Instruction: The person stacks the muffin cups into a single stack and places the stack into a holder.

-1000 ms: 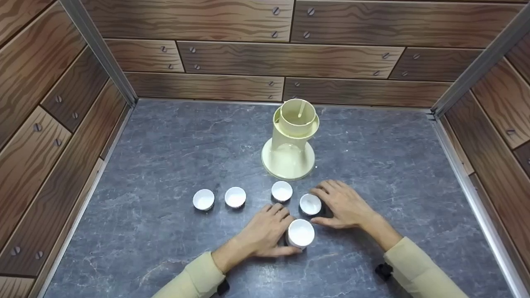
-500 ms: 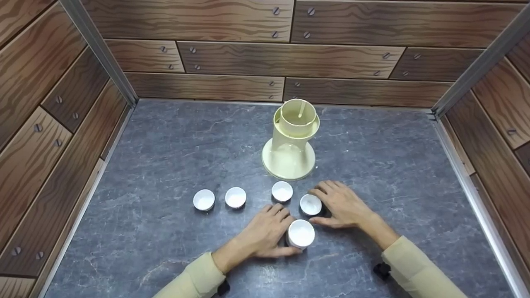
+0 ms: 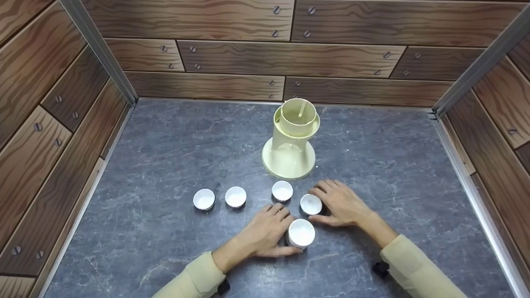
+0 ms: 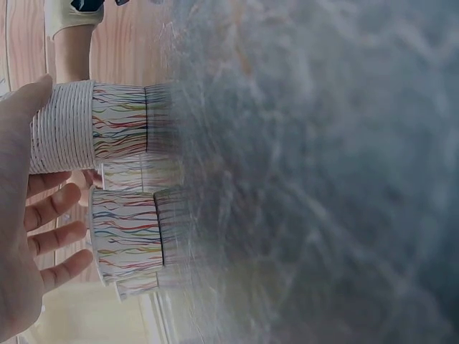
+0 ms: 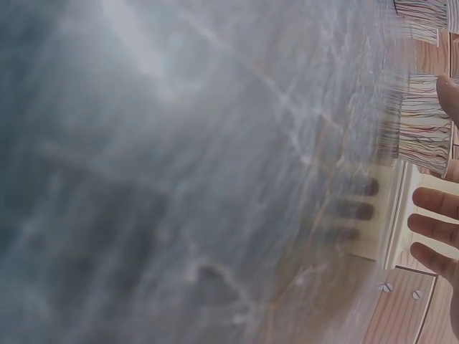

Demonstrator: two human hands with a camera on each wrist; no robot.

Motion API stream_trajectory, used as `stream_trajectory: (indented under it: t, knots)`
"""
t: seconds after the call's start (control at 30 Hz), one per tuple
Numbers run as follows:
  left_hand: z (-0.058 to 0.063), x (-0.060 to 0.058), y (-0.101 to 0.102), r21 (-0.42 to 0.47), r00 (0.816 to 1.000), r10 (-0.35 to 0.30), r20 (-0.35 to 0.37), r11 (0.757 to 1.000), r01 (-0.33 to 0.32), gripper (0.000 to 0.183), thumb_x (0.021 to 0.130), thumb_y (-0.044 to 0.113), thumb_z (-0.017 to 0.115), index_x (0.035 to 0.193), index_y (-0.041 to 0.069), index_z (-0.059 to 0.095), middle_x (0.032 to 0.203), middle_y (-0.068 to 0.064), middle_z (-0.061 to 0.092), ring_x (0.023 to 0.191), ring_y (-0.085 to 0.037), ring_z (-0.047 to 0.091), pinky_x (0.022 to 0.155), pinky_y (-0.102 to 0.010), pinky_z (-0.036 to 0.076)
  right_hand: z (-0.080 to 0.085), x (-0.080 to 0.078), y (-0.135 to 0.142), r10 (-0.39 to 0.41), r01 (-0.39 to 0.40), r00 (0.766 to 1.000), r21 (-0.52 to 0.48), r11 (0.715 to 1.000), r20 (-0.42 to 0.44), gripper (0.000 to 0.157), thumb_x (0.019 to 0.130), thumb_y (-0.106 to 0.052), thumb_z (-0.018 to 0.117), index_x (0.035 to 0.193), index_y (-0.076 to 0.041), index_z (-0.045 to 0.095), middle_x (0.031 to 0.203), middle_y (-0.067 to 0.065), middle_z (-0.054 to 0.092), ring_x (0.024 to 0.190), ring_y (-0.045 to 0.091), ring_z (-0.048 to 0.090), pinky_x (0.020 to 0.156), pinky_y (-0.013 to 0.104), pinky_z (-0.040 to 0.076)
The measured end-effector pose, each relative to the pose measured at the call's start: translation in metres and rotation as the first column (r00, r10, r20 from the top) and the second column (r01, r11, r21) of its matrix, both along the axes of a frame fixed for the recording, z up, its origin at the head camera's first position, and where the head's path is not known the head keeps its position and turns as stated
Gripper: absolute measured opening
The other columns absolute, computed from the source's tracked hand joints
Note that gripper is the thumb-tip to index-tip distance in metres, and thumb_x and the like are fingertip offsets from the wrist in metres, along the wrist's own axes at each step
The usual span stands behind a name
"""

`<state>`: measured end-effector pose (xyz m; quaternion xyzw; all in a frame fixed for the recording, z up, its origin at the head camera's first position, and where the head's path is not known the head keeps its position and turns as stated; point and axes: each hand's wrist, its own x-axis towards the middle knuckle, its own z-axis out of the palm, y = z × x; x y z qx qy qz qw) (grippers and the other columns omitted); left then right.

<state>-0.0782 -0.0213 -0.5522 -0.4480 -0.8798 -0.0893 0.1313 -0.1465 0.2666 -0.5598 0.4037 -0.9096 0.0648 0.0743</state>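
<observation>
My left hand [image 3: 268, 232] holds a stack of white paper cups [image 3: 301, 233] upright on the table, thumb at the near side and fingers at the far left. In the left wrist view, the cup stack [image 4: 63, 127] shows many nested rims and thin coloured wavy lines below. My right hand [image 3: 343, 205] grips a single paper cup [image 3: 310, 204] just behind the stack, thumb on its near side and index finger on its far side. Its other fingers [image 5: 434, 228] are spread out in the right wrist view. Another paper cup [image 3: 282, 191] stands behind, between the hands.
Two more paper cups [image 3: 235, 197] stand upright in a row to the left. A cream-coloured cylindrical stand [image 3: 290, 159] with a round base and open top rises behind the cups. Wood-patterned walls [image 3: 232, 60] enclose the dark marbled table [image 3: 165, 145] on three sides.
My right hand has shifted slightly left, its thumb and index finger closing in on the cup. The left hand and the stack stay in place.
</observation>
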Motion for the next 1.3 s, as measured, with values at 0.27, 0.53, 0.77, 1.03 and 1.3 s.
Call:
stream_trajectory:
  t: [0.27, 0.53, 0.77, 1.03, 1.3]
  knots:
    - [0.001, 0.000, 0.000, -0.004, 1.000, 0.004, 0.009, 1.000, -0.004, 0.069, 0.087, 0.083, 0.058, 0.118, 0.021, 0.067, 0.111, 0.004, 0.068, 0.110, -0.016, 0.061, 0.091, -0.033, 0.051, -0.001, -0.001, 0.000, 0.009, -0.009, 1.000, -0.012, 1.000, -0.022, 0.068, 0.088, -0.070, 0.070, 0.129, -0.016, 0.065, 0.120, 0.006, 0.066, 0.110, 0.026, 0.064, 0.096, 0.048, 0.055]
    - [0.001, 0.001, 0.001, 0.001, 1.000, 0.009, 0.006, 1.000, -0.009, 0.069, 0.086, 0.083, 0.061, 0.118, 0.022, 0.067, 0.110, 0.004, 0.067, 0.109, -0.016, 0.061, 0.090, -0.033, 0.050, -0.001, 0.000, 0.002, 0.010, -0.010, 1.000, -0.029, 1.000, -0.014, 0.066, 0.088, -0.068, 0.071, 0.128, -0.016, 0.066, 0.118, 0.005, 0.066, 0.109, 0.025, 0.064, 0.096, 0.047, 0.055]
    - [0.001, 0.001, 0.001, 0.014, 1.000, 0.007, -0.002, 1.000, -0.007, 0.069, 0.086, 0.083, 0.060, 0.117, 0.022, 0.066, 0.110, 0.005, 0.067, 0.108, -0.015, 0.061, 0.087, -0.031, 0.050, 0.002, 0.002, 0.004, 0.006, -0.006, 1.000, -0.019, 1.000, -0.013, 0.068, 0.088, -0.068, 0.072, 0.130, -0.014, 0.067, 0.119, 0.005, 0.067, 0.108, 0.025, 0.064, 0.097, 0.046, 0.055]
    - [0.001, 0.001, 0.001, -0.002, 1.000, 0.010, -0.008, 1.000, -0.010, 0.070, 0.088, 0.084, 0.055, 0.119, 0.023, 0.066, 0.111, 0.005, 0.066, 0.108, -0.015, 0.060, 0.088, -0.031, 0.050, 0.007, 0.005, 0.005, 0.005, -0.005, 1.000, -0.022, 1.000, -0.019, 0.069, 0.086, -0.067, 0.073, 0.128, -0.013, 0.067, 0.120, 0.006, 0.067, 0.111, 0.026, 0.065, 0.099, 0.048, 0.055]
    - [0.000, 0.001, 0.001, 0.003, 1.000, 0.008, -0.012, 1.000, -0.008, 0.070, 0.088, 0.084, 0.056, 0.119, 0.023, 0.067, 0.111, 0.005, 0.067, 0.109, -0.016, 0.061, 0.090, -0.032, 0.051, 0.011, 0.009, 0.006, 0.014, -0.015, 0.999, -0.024, 1.000, -0.052, 0.070, 0.085, -0.069, 0.073, 0.127, -0.014, 0.068, 0.118, 0.007, 0.067, 0.109, 0.025, 0.065, 0.096, 0.046, 0.056]
